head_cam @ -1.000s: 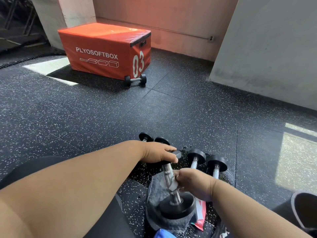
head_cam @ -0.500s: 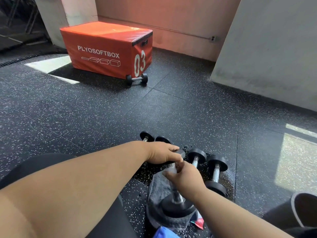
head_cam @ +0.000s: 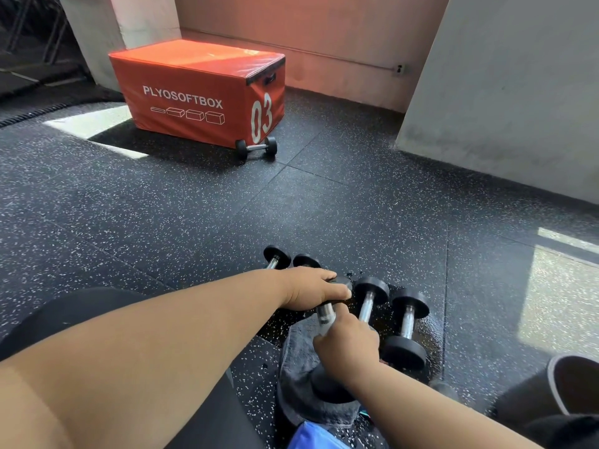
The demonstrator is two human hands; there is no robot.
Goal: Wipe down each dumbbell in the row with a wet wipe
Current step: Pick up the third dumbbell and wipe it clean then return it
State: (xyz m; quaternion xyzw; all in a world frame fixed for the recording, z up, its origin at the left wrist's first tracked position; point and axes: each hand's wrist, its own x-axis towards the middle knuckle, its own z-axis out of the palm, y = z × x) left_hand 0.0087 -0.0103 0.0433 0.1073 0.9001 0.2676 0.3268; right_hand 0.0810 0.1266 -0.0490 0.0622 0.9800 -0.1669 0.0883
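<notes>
5 black-ended dumbbells with bright metal handles lie side by side in a row on the speckled black rubber floor (head_cam: 356, 196), seen from the head camera. The middle dumbbell (head_cam: 325, 314) is the one in hand, its near end resting on a dark grey towel (head_cam: 293, 367). The left hand (head_cam: 312, 290) lies over its far black end, fingers together and curled down over the rim, steadying it. The right hand (head_cam: 348, 340) is wrapped around the metal handle, fingers curled tight; a pale scrap under them may be the wet wipe, though I cannot tell for sure. 2 dumbbells sit to the left, largely hidden behind the left arm, and 2 to the right (head_cam: 406, 322), on floor that looks wet.

My reading: the handle of dumbbell 3 is being wiped. The next move would call for rubbing along the whole bar and both ends, then shifting to a neighbour.

Farther off, a 6th small dumbbell (head_cam: 256, 148) rests against an orange padded plyo box (head_cam: 194, 92).
</notes>
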